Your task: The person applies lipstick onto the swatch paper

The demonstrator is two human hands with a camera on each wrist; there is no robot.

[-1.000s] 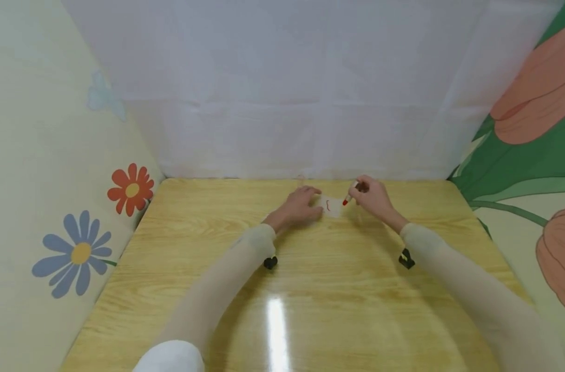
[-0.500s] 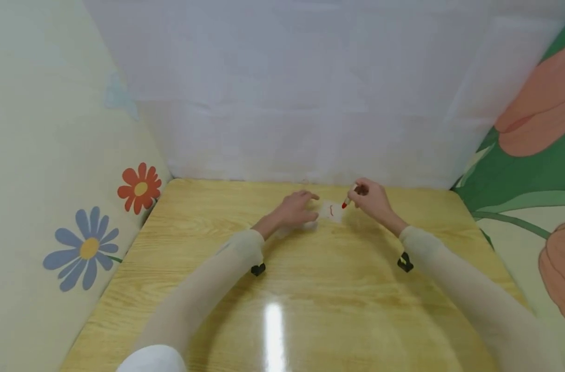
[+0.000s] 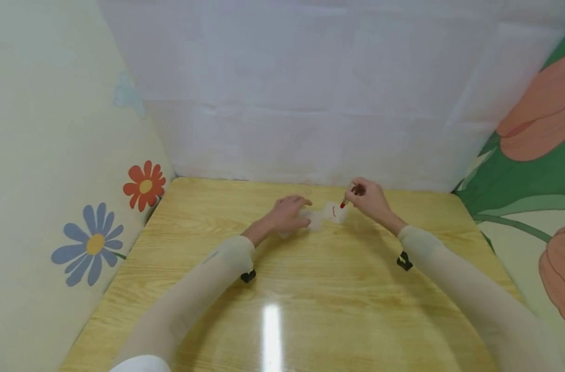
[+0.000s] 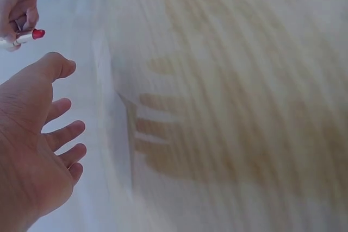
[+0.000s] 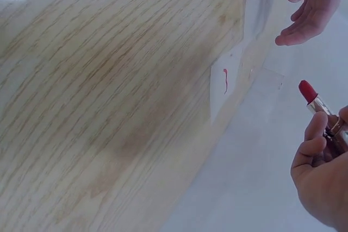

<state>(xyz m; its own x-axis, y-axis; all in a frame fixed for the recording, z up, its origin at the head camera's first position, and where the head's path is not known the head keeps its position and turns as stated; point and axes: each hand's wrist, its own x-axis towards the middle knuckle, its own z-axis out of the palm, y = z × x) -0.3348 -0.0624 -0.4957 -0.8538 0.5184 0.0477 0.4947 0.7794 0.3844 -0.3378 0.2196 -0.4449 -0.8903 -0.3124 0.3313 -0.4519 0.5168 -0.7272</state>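
1. Lipstick (image 5: 317,103): red, slant-tipped bullet in a shiny metallic collar; any lettering on the tube is too small to read. It is held tilted at the right end of the marked paper, its tip apart from the sheet in the right wrist view.
2. Right hand (image 3: 373,200): thumb and fingers curled, pinching the lipstick tube.
3. Marked paper (image 3: 335,212): white, flat, bearing one wavy red stroke — not legible as a word.
4. Pale piece (image 3: 314,221): whitish, blurred, just beside the marked paper on the left-hand side.
5. Left hand (image 3: 289,214): fingers extended and loosely spread, thumb apart, near the pale piece; contact cannot be told.
6. Table (image 3: 329,320): yellowish wood grain, glossy, with a bright reflected streak.
7. Sleeves (image 3: 208,284): cream fabric; a small black fitting (image 3: 248,275) shows under the left wrist, a similar one under the right.
8. Surroundings: creased white backdrop (image 3: 292,93) behind; blue flower (image 3: 95,244) and red flower (image 3: 145,186) on the left wall — coral blooms (image 3: 549,108) with green leaves on the right.
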